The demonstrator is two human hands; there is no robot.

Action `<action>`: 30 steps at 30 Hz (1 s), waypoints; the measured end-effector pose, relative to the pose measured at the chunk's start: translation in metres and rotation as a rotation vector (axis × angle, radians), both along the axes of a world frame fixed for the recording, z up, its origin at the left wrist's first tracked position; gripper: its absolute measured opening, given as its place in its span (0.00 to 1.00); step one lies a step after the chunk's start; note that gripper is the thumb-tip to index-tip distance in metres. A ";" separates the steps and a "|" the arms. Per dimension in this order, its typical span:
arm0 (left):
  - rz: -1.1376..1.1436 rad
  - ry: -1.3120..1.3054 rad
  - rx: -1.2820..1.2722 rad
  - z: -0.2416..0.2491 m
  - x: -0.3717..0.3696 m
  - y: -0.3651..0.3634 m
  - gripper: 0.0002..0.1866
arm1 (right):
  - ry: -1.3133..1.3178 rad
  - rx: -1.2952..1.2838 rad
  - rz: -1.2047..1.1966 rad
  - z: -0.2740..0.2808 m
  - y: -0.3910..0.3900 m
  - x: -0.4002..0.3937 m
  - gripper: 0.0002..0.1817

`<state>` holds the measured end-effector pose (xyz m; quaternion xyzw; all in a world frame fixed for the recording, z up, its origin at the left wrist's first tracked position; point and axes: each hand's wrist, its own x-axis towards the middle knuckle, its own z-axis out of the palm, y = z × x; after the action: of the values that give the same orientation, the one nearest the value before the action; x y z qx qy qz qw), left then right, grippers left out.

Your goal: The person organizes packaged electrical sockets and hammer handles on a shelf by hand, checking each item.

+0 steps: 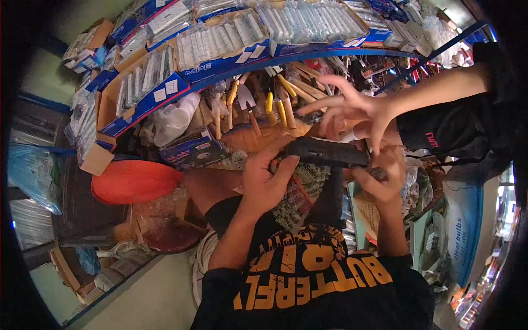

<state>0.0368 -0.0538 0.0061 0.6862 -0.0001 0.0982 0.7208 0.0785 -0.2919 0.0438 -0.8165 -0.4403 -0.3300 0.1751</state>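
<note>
The black thing (329,153) is up off any surface and lies level between my hands, near the middle of my view. That much is done; it isn't set down or let go. My left hand (263,179) has its nine-o'clock end pinched, thumb laid along the near side and fingers tucked behind. My right hand (388,173) is at the three-o'clock end, fingers curled in around a small dark piece (378,174) — I can't tell whether they're closed on it, or whether it belongs to the black thing. At one o'clock, another person's hand (357,104) reaches over, fingers spread. The trowel (246,97) sits at ten o'clock, below the boxes (223,55) — my hands are on neither. Whether anything on the black thing is loosened or fitted, I can't make out.
</note>
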 end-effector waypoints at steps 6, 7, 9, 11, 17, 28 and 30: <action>-0.066 0.136 0.008 -0.007 0.002 -0.016 0.14 | 0.524 0.444 0.056 -0.023 0.001 -0.011 0.11; -0.112 0.144 0.135 -0.016 0.007 -0.023 0.14 | 0.673 0.553 0.071 -0.033 -0.002 -0.015 0.11; -0.230 0.161 0.262 -0.058 0.014 -0.040 0.18 | 1.139 0.746 -0.015 -0.058 -0.016 -0.026 0.14; -0.355 0.250 0.246 -0.088 0.019 -0.062 0.19 | 1.535 0.448 -0.083 -0.090 -0.048 -0.021 0.20; -0.487 0.411 0.294 -0.144 0.016 -0.065 0.25 | 1.599 0.749 -0.652 -0.199 -0.114 -0.067 0.20; -0.175 0.953 0.376 -0.222 -0.048 0.060 0.25 | 1.503 0.312 -0.597 -0.202 -0.139 -0.290 0.28; -0.539 0.278 0.343 -0.185 -0.032 -0.001 0.20 | 1.466 0.229 -0.659 -0.196 -0.132 -0.280 0.29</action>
<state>0.0047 -0.0553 -0.1789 0.7795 -0.0994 -0.1916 0.5881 -0.2015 -0.4237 -0.1517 -0.8897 0.0858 0.2113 0.3955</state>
